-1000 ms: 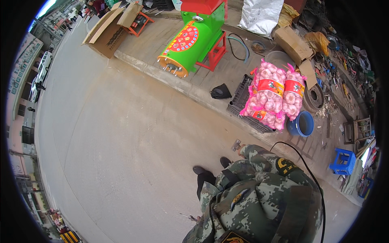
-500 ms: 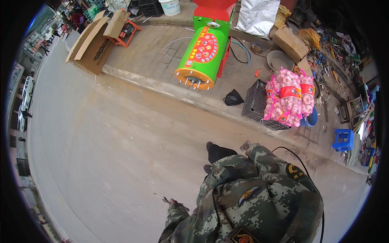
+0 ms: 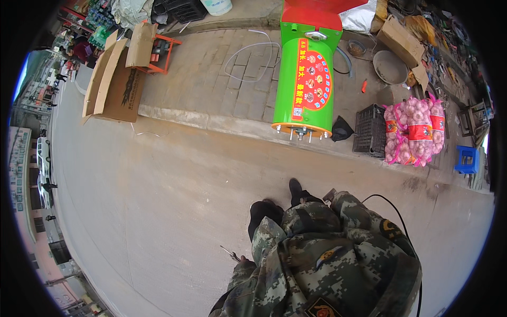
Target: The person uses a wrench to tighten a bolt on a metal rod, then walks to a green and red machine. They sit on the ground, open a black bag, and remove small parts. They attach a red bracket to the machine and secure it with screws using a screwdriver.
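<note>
Low in the head view, my left hand [image 3: 243, 259] is closed round a slim metal hand tool [image 3: 230, 253], whose thin shaft points ahead and left; its exact kind is too small to tell. My right hand is mostly hidden by its camouflage sleeve [image 3: 348, 203]. A small grey metal piece [image 3: 329, 195] sticks out at that cuff, seemingly held there. Ahead stands a green machine [image 3: 303, 84] with a red hopper [image 3: 319, 13], an orange rim and several bolts at its near end. Neither hand touches it.
A raised kerb [image 3: 211, 122] crosses ahead. On the pavement are a cardboard box [image 3: 120, 87], a black crate [image 3: 369, 131], pink net bags of garlic [image 3: 417, 132], a black bag [image 3: 341, 129], a metal basin [image 3: 390, 67] and a blue stool [image 3: 467, 159]. A black cable [image 3: 391, 201] runs beside my right arm.
The view has turned, so the machine and garlic sit further right. My feet have shifted in a step toward the kerb. Both hands keep what they had.
</note>
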`<action>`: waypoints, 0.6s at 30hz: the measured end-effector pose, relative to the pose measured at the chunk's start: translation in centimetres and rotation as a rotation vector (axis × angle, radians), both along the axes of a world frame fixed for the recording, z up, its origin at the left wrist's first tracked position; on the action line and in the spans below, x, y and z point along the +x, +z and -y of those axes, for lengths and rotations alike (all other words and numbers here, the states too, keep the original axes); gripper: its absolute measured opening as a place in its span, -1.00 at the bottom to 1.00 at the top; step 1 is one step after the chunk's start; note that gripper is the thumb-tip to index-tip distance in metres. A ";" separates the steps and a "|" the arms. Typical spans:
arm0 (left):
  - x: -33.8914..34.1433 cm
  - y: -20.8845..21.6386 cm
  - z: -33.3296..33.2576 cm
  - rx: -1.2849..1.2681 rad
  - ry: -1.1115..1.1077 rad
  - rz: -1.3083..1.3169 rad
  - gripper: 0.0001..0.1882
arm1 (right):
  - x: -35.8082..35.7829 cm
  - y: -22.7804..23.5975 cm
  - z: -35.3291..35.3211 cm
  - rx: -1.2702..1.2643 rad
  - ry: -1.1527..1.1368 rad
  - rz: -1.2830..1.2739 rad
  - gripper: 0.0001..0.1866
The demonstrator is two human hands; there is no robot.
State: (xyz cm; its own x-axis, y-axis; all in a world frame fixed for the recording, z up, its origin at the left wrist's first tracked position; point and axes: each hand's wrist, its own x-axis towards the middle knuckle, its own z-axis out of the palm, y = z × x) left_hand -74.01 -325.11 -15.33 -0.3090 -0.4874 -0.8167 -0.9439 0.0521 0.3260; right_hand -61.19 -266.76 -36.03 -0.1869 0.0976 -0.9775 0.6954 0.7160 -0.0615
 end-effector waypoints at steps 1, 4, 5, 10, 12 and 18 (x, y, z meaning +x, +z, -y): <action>-2.0 0.3 0.5 -0.003 -0.025 0.016 -0.50 | -1.5 0.6 0.7 -0.003 -0.029 -0.003 -0.37; -9.7 0.2 1.8 -0.005 -0.107 0.050 -0.49 | -6.7 1.2 2.4 -0.001 -0.103 -0.026 -0.42; -12.8 0.2 2.3 -0.011 -0.146 0.063 -0.49 | -8.5 1.3 3.2 0.000 -0.139 -0.031 -0.44; -32.7 -0.6 5.1 -0.015 -0.383 0.094 -0.49 | -18.7 2.6 7.4 0.026 -0.263 -0.092 -0.54; -42.6 0.4 5.7 -0.041 -0.507 0.098 -0.49 | -22.2 4.4 10.0 0.113 -0.439 -0.022 -0.53; -73.2 3.1 -2.1 -0.142 -0.534 -0.197 -0.50 | -34.5 11.4 14.4 0.042 -0.591 -0.107 -0.50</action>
